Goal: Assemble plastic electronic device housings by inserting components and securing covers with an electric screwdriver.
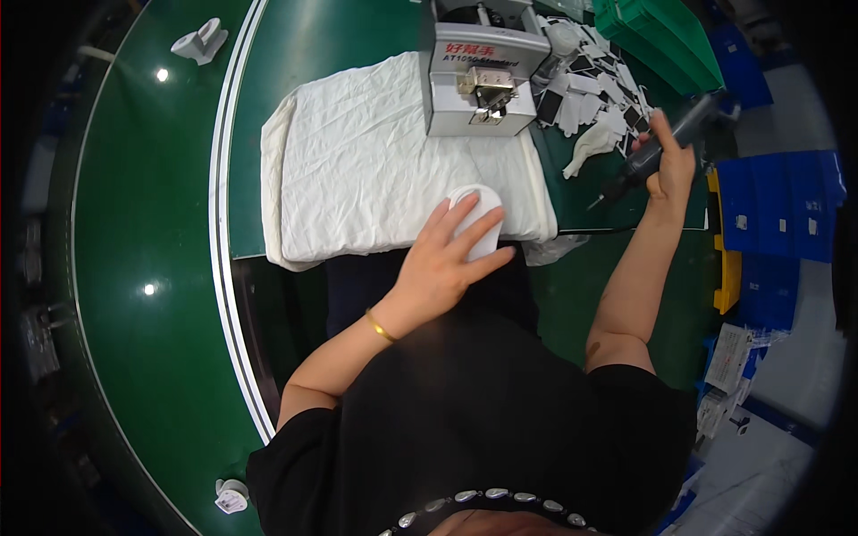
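Observation:
My left hand is closed over a white rounded plastic part at the front edge of a folded white cloth. Its fingers lie across the part's top, and the underside of the part is hidden. Out to the right, my right hand is wrapped round a dark electric screwdriver. The tool slants, its thin bit pointing down and left over the table's right side. Just beyond the cloth stands a grey screw feeder machine with a metal mechanism on its front.
Many small white and black flat pieces lie heaped right of the machine, near a white glove-like item. A green crate stands at the back right, blue bins farther right. On the green conveyor belt sits a white part.

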Tool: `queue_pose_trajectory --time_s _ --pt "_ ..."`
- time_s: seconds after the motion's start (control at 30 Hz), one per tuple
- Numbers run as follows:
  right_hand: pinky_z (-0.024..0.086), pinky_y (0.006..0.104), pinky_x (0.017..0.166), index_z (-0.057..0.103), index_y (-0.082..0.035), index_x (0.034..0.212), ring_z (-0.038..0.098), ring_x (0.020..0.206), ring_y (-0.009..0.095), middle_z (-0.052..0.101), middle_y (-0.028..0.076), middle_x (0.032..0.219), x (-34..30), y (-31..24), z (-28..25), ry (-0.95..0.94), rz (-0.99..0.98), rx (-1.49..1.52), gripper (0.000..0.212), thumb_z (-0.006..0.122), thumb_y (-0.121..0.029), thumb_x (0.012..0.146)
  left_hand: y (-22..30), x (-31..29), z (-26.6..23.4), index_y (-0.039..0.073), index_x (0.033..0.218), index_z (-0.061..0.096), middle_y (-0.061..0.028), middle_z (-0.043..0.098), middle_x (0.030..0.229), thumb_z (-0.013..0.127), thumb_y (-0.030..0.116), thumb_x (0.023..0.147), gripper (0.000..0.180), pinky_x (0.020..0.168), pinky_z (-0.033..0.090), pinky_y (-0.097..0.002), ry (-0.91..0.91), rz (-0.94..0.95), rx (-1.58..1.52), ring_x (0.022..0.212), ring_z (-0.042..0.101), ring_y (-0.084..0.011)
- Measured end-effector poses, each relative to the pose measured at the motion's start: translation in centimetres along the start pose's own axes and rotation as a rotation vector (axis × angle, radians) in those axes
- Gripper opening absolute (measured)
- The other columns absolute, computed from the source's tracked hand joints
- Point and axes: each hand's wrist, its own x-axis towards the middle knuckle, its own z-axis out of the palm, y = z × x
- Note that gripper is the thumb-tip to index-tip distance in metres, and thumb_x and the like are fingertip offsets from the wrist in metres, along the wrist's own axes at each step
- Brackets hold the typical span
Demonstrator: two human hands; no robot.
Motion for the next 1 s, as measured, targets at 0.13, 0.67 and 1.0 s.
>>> queue_pose_trajectory --time_s 0.13,0.67,1.0 --pt "0.058 0.0353 0.058 0.054 0.003 0.102 0.064 0.068 0.023 0.062 0.012 0.084 5.1 5.8 -6.2 0.165 0.122 -0.077 0.039 0.081 -0.005 0.074 -0.1 0.7 -3.2 0.02 0.109 0.068 -0.0106 0.05 0.145 0.067 0.006 0.076 0.035 0.107 0.045 -0.043 -0.108 -0.056 0.067 0.135 0.045 -0.0362" --pt "0.052 0.0338 0.09 0.042 0.011 0.138 0.064 0.105 0.025 0.063 0.02 0.121 8.1 11.2 -9.4 0.211 -0.048 -0.222 0.07 0.079 -0.012 0.083 -22.2 -9.0 -17.2 -0.003 0.113 0.058 -0.009 0.062 0.099 0.077 0.024 0.083 0.045 0.08 0.048 -0.0304 0.903 -0.982 0.158 0.087 0.057 -0.0163" --pt "0.044 0.0317 0.1 0.05 0.003 0.135 0.056 0.115 0.022 0.057 0.017 0.127 1.9 6.4 -4.8 0.154 -0.315 -0.295 0.053 0.073 -0.013 0.09 -28.6 -13.9 -18.2 0.0 0.102 0.07 -0.0202 0.072 0.101 0.081 0.038 0.074 0.049 0.089 0.052 -0.0432 0.818 -1.259 0.454 0.097 0.068 -0.0367"
